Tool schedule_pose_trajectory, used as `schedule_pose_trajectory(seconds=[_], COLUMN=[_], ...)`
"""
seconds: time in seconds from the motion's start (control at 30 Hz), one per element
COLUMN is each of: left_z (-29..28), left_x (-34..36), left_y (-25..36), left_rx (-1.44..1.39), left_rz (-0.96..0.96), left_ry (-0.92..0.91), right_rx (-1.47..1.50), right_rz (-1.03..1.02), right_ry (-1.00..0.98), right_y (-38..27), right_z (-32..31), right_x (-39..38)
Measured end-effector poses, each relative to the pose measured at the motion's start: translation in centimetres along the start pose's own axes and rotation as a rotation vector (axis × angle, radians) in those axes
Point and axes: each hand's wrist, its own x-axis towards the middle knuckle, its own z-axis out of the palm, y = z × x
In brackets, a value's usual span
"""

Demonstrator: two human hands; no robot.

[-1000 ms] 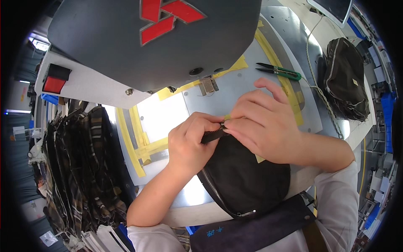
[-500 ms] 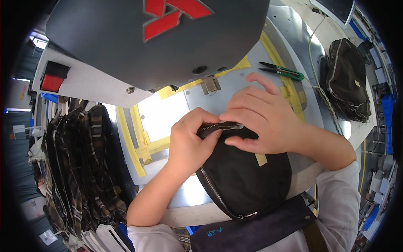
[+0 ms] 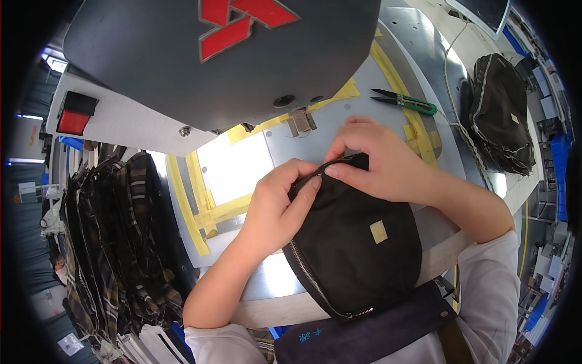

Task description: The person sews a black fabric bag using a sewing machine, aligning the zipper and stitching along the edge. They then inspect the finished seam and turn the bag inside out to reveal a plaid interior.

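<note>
Both left hand (image 3: 276, 199) and right hand (image 3: 385, 162), I see, pinch the bag (image 3: 348, 249) by its rim (image 3: 357, 160), the right's new grip apparently steadying that edge.

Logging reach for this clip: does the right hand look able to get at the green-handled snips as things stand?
Probably yes: the green-handled snips lie beyond the right hand, nothing visibly between, though it would first need to release the black bag.

On the dark machine head (image 3: 176, 79) is one red emblem (image 3: 225, 41); near the dark cloth's (image 3: 388, 323) left edge, blue characters (image 3: 311, 335); on the black bag (image 3: 342, 255), a yellowish label (image 3: 378, 232).
</note>
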Motion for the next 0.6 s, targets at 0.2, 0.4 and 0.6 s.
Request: schedule_pose_trajectory(seconds=[0.2,0.4,0.6], left_z=[0.1,0.1,0.3], left_x=[0.1,0.1,0.2], left_y=[-0.1,-0.2,-0.3], left_rx=[-0.037,-0.028,-0.005], left_rz=[-0.014,-0.058,0.01], left_ry=[0.021,0.004,0.026], right_rx=[-0.521,-0.413,-0.268], right_rz=[-0.595,-0.365,-0.359], right_ry=[0.153,0.066,0.048], right_y=[-0.9,-1.1,-0.9], right_z=[-0.1,-0.4,-0.1], right_x=[0.4,0.6,0.1])
